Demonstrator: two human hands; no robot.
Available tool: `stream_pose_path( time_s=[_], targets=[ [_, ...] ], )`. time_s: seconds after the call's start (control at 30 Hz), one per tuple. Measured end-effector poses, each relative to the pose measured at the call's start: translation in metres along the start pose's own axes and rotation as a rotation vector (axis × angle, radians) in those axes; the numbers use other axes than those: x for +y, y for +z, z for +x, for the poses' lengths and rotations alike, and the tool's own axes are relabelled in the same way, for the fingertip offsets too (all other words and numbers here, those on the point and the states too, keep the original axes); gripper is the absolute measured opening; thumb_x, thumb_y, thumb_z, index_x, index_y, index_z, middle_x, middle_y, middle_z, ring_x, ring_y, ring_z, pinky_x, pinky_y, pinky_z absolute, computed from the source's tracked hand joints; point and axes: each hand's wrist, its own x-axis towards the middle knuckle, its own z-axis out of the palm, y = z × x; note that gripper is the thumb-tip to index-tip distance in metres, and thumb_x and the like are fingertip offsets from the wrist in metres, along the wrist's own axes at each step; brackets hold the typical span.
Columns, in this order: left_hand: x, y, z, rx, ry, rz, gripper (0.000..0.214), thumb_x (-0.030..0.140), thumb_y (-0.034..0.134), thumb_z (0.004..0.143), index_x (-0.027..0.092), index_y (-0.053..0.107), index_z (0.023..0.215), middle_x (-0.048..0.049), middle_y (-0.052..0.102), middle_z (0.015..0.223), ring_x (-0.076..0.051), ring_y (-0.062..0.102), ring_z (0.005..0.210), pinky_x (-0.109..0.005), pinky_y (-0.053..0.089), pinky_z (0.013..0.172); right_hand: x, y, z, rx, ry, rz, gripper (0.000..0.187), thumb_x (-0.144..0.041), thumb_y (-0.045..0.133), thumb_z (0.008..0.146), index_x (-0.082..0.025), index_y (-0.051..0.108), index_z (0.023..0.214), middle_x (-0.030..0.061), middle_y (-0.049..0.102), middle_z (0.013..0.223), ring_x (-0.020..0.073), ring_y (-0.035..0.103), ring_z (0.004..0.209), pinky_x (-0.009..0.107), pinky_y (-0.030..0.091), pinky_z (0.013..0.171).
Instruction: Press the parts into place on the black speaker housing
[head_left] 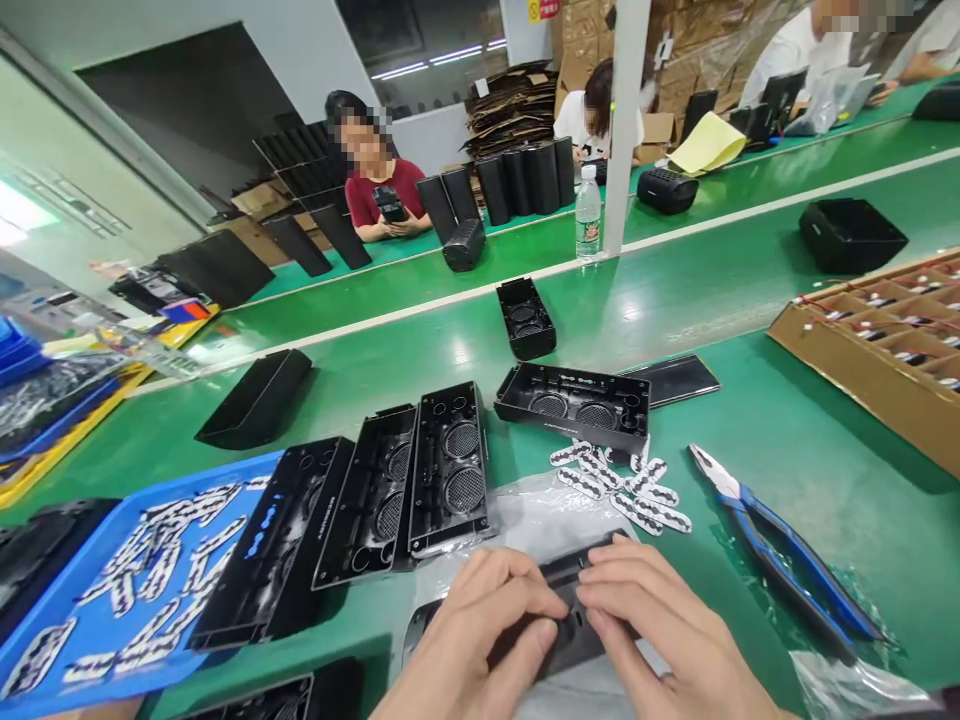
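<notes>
While both of our hands meet at the near edge of the green bench (pixel 787 440), we are pressing on a flat black panel (pixel 574 600) that lies on a clear plastic bag (pixel 525 525). Our left hand (pixel 469 640) curls over its left part, fingers bent and thumb tucked under; our right hand (pixel 667 640) lies across its right part with fingertips pushed down on the top face. Both are closed loosely on the panel, not clenched. We judge this to be a fitting step, perhaps seating a small pad, though our fingers hide the spot. Just beyond lie loose patterned strips (pixel 619 480), a row of open black housings (pixel 420 490), and blue-handled pliers (pixel 780 550) to the right. The next move calls for even pressure and a steady panel.
</notes>
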Motion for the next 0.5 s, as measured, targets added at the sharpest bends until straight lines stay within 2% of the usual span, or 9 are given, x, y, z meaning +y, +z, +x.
stream_pose_path(
  time_s=[0.17, 0.33, 0.5],
  targets=[
    [0.008, -0.006, 0.006, -0.084, -0.067, -0.040, 0.013, 0.023, 0.048, 0.108, 0.027, 0.059, 0.104, 0.0010, 0.058, 0.110, -0.015, 0.055, 0.104, -0.028, 0.047, 0.096, 0.000, 0.000, -0.003, 0.025, 0.022, 0.044, 0.025, 0.003, 0.056, 0.096, -0.013, 0.070, 0.109, 0.0075, 0.073, 0.104, 0.0178, 0.068, 0.105, 0.036, 0.056, 0.108],
    [0.016, -0.014, 0.014, -0.220, -0.067, 0.074, 0.019, 0.023, 0.038, 0.110, 0.024, 0.054, 0.101, -0.0012, 0.057, 0.110, -0.018, 0.053, 0.103, -0.031, 0.047, 0.096, 0.003, 0.000, -0.006, 0.039, 0.006, 0.038, 0.024, 0.002, 0.056, 0.097, -0.013, 0.070, 0.110, 0.0063, 0.074, 0.103, 0.0178, 0.069, 0.107, 0.037, 0.054, 0.114],
    [0.018, -0.015, 0.018, -0.227, -0.030, 0.142, 0.020, 0.022, 0.038, 0.110, 0.023, 0.054, 0.100, -0.0015, 0.058, 0.108, -0.017, 0.053, 0.100, -0.029, 0.049, 0.091, 0.005, 0.001, -0.008, 0.041, 0.003, 0.043, 0.023, 0.002, 0.057, 0.097, -0.012, 0.070, 0.110, 0.0078, 0.074, 0.105, 0.0188, 0.068, 0.108, 0.037, 0.056, 0.111]
  ],
)
